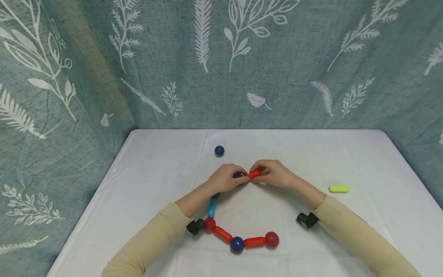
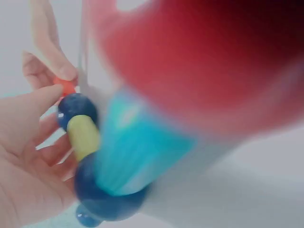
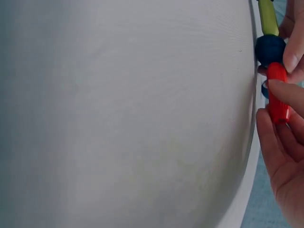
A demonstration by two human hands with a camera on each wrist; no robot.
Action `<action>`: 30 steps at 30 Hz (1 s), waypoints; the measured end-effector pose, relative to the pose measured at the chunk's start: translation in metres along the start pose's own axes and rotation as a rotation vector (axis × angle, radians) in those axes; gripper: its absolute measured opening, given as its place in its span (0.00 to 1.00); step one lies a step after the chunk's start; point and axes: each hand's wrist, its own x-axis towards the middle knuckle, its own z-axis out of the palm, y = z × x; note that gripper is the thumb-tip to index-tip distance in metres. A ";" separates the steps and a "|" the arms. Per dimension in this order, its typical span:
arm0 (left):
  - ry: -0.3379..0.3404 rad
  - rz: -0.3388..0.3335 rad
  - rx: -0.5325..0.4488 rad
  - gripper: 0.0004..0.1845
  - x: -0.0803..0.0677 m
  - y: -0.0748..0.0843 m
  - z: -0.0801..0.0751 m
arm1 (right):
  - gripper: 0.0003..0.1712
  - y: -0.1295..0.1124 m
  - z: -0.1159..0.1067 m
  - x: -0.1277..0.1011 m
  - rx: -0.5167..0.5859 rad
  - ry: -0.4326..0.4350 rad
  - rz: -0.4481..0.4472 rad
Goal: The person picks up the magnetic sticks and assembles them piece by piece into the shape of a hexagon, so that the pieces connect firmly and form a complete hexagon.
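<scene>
Pinching red rod (image 1: 253, 174) — right hand (image 1: 273, 174), left hand (image 1: 226, 178).

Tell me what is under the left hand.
Under the left hand: a dark blue ball and a yellow rod, meeting the red rod the right hand pinches. From the head view, the fingers hide most of them.

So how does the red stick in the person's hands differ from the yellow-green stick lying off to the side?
The short red plastic stick is pinched by the right hand and meets a dark blue ball at the left hand. The yellow-green plastic stick lies alone on the white table, touched by nothing and joined to nothing. They differ in colour too. Both are short, rounded rods lying roughly level.
</scene>
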 end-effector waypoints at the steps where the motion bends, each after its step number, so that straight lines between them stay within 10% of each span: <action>1: -0.010 -0.006 0.000 0.13 -0.001 0.000 -0.002 | 0.12 0.000 0.000 0.002 0.005 -0.008 -0.009; 9: -0.009 -0.050 0.005 0.09 -0.003 -0.003 -0.009 | 0.09 -0.005 -0.007 0.024 0.025 -0.150 -0.012; 15: 0.008 -0.070 -0.009 0.09 -0.004 -0.005 -0.007 | 0.12 -0.008 -0.012 0.061 -0.012 -0.063 0.022; 30: 0.063 -0.015 0.024 0.08 -0.009 -0.007 -0.004 | 0.25 -0.024 0.014 0.124 -0.368 -0.202 -0.128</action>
